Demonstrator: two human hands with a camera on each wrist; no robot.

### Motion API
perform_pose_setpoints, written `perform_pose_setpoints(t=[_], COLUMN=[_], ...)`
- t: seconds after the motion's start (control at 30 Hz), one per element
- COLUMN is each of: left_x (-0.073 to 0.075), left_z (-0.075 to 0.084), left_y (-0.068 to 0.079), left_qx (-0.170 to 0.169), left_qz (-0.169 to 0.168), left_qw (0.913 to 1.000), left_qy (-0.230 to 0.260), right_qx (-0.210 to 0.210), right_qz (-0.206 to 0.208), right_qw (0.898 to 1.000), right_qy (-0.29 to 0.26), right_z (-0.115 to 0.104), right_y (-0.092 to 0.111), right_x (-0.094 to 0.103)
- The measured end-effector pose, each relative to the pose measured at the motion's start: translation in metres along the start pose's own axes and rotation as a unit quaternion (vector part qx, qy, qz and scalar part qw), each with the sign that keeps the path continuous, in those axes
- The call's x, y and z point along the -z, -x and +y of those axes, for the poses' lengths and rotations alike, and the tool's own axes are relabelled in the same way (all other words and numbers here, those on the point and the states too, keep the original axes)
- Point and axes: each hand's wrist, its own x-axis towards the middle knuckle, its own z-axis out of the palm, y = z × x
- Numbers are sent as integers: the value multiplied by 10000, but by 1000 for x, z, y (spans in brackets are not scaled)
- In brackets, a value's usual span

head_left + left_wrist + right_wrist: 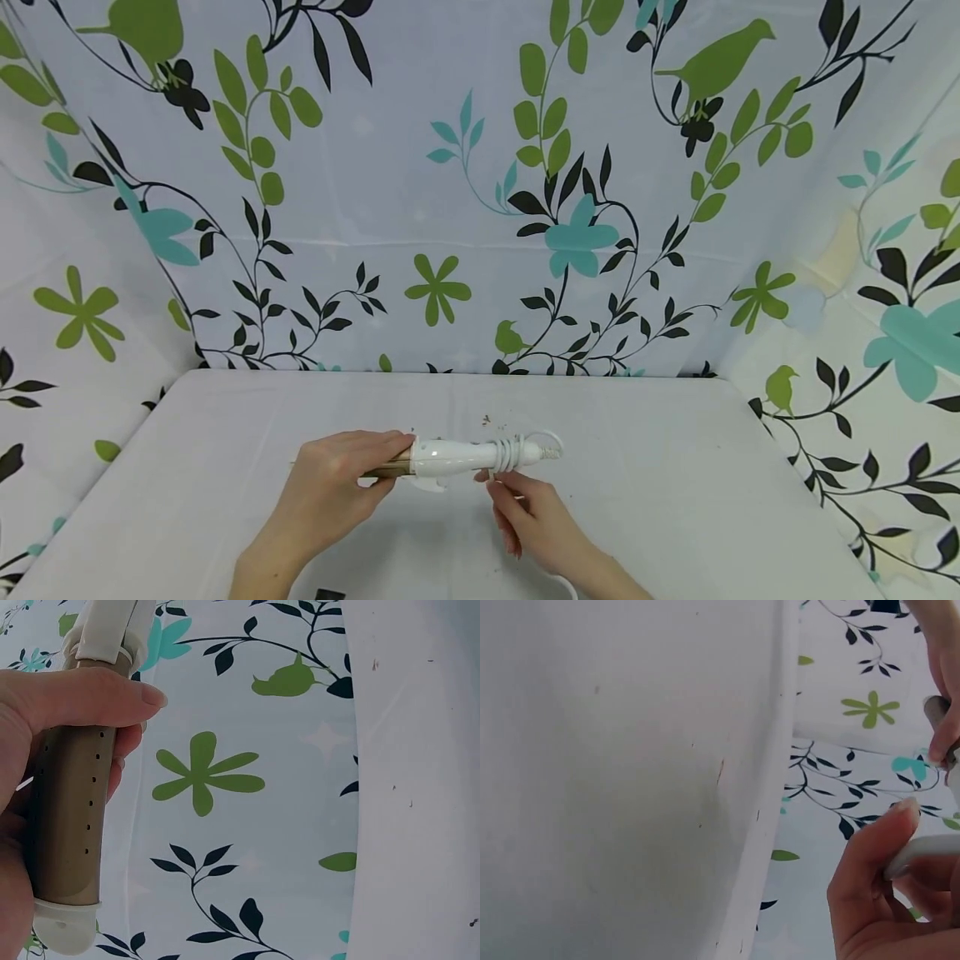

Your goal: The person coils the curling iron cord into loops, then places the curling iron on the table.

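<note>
A white-handled curling iron (453, 457) is held level above the table in the head view. My left hand (330, 483) grips its gold-brown barrel (73, 817), thumb across the top near the handle; rows of small dark holes and a white end cap (66, 930) show in the left wrist view. Several turns of white cord (508, 452) circle the handle's other end. Just below them, my right hand (536, 517) pinches the cord between thumb and fingers; the right wrist view shows that white cord (930, 847) passing through its grasp.
Under both hands lies a white tabletop (645, 467) with small dark specks. More cord (564, 586) runs off the near edge of view. A small black object (330, 594) sits at the bottom. A patterned curtain (390, 192) with leaves and birds surrounds the table's back and sides.
</note>
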Motion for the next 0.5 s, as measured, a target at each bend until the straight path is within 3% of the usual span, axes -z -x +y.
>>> perform_pose_setpoints(t=[0.23, 0.3, 0.5], left_x=[-2, -3, -1], left_z=[0, 0, 0], left_y=[-1, -1, 1], left_qx=[201, 217, 275], left_qz=[-110, -141, -105], left_qw=[9997, 9996, 9994], left_qy=[-76, -120, -186], right_qx=[-519, -673, -1311], right_qz=[-311, -431, -855], right_qw=[9971, 9933, 9568], right_qy=[-458, -833, -2451], right_z=[0, -3, -7], right_y=[8, 9, 13], right_x=[-1, 1, 5])
